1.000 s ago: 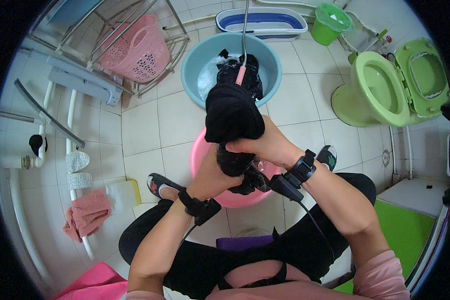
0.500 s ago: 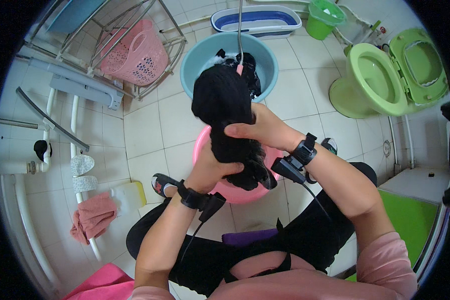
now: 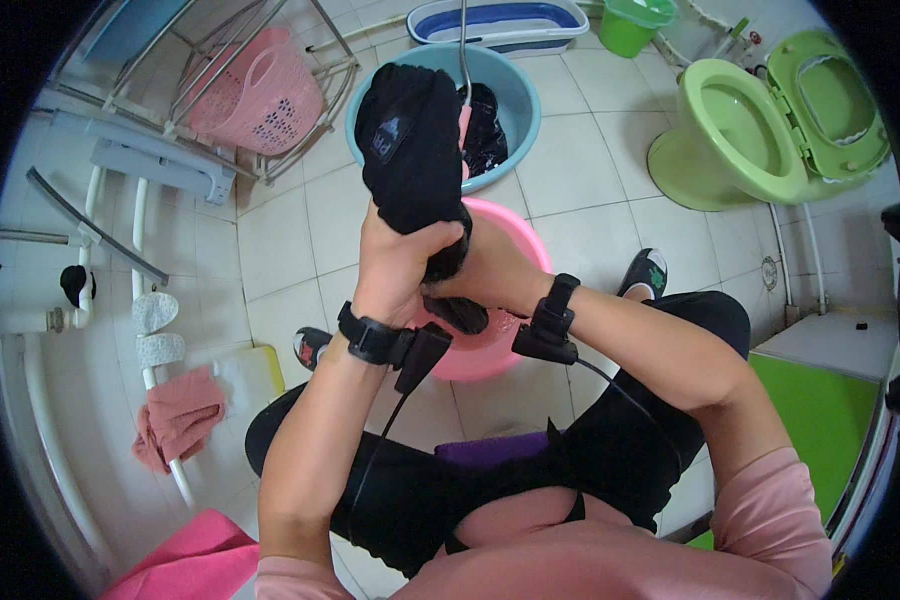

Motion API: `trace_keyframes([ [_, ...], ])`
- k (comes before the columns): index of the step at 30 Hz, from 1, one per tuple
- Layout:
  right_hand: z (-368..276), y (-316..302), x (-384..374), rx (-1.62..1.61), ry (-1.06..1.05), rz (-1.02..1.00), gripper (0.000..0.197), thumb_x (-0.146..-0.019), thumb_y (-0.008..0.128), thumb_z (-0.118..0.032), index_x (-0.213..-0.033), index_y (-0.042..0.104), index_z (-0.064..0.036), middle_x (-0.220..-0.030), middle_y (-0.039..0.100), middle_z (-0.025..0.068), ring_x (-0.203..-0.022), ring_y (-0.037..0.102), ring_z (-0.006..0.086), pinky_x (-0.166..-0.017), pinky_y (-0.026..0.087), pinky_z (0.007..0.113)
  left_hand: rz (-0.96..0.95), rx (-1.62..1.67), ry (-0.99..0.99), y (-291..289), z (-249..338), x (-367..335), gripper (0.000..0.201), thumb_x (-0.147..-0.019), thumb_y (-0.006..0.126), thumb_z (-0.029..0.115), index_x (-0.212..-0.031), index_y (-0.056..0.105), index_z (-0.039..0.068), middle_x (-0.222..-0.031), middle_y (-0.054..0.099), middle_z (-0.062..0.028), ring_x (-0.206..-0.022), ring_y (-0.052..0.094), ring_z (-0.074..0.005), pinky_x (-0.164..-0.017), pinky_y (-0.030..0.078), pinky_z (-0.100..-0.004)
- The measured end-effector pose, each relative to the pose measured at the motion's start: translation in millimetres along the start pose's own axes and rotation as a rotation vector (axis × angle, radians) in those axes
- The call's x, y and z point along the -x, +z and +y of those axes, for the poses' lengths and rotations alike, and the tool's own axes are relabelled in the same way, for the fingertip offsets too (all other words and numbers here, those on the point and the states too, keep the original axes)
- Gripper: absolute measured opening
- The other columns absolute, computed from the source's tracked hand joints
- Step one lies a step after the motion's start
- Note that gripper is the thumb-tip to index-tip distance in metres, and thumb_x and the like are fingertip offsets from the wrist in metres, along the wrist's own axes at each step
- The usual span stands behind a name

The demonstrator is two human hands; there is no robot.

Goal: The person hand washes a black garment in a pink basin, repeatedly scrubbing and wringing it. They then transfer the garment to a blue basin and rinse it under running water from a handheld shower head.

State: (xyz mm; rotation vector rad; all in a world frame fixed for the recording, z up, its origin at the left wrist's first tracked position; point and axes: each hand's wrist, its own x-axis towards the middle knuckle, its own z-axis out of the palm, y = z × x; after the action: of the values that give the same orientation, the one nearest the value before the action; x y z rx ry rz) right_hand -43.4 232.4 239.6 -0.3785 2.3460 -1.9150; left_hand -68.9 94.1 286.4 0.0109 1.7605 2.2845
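A bunched black garment (image 3: 410,150) with a small patch on it rises from my hands, its upper part overlapping the blue basin (image 3: 536,110). My left hand (image 3: 395,262) is closed round its narrowed middle. Just beside it, my right hand (image 3: 498,262) is closed on the lower part, its fingers mostly hidden behind the left hand and cloth. A dark end of the cloth (image 3: 458,314) hangs over the pink basin (image 3: 532,232). Other wet black cloth (image 3: 484,130) lies in the blue basin. Straps with small black devices are on both my wrists.
A thin grey hose with a pink end (image 3: 464,122) hangs over the blue basin. Behind stand a blue-and-white tub (image 3: 500,22) and a green bucket (image 3: 634,28). A green toilet (image 3: 735,140) is right; a pink basket (image 3: 280,100) and metal rack are left.
The garment has turned, so its patch now shows. My left hand has moved up to its middle, while my right hand has shifted lower. The whole view has tilted slightly.
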Motion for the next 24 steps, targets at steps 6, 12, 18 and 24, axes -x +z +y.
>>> trace_keyframes([
  [6,15,10,3,0.163,0.059,0.118,0.050,-0.078,0.088,-0.021,-0.118,0.064,-0.0033,-0.108,0.074,0.0163,-0.101,0.070,0.0335,-0.086,0.055,0.039,0.025,-0.068,0.061,6,-16,-9,0.065,-0.069,0.075,-0.007,-0.131,0.056,-0.001,-0.117,0.067,-0.0063,-0.103,0.064,-0.0175,-0.092,0.052,-0.0322],
  [12,3,3,5,0.305,0.139,0.134,0.045,-0.076,0.088,-0.019,-0.113,0.068,-0.0018,-0.099,0.076,0.0173,-0.092,0.073,0.0327,-0.080,0.056,0.038,0.041,-0.117,0.058,12,-20,-12,0.071,-0.067,0.081,0.003,-0.131,0.054,-0.002,-0.116,0.067,-0.0102,-0.104,0.065,-0.0198,-0.091,0.054,-0.0334],
  [18,-14,-13,2,-0.010,0.161,0.215,0.045,-0.077,0.082,-0.009,-0.118,0.067,-0.0004,-0.106,0.076,0.0131,-0.099,0.073,0.0218,-0.087,0.057,0.036,-0.073,-0.556,0.341,-1,-11,-9,0.095,-0.074,0.085,0.012,-0.154,0.034,-0.002,-0.144,0.052,-0.0170,-0.131,0.053,-0.0266,-0.113,0.042,-0.0371],
  [24,-18,-19,-13,-0.322,0.144,0.470,0.031,-0.079,0.078,-0.003,-0.107,0.070,0.0059,-0.104,0.075,0.0089,-0.091,0.072,0.0182,-0.083,0.056,0.032,0.022,-0.893,0.652,1,-39,50,0.101,-0.074,0.074,0.013,-0.160,0.023,-0.003,-0.161,0.029,-0.0295,-0.153,0.027,-0.0455,-0.126,0.022,-0.0499],
])
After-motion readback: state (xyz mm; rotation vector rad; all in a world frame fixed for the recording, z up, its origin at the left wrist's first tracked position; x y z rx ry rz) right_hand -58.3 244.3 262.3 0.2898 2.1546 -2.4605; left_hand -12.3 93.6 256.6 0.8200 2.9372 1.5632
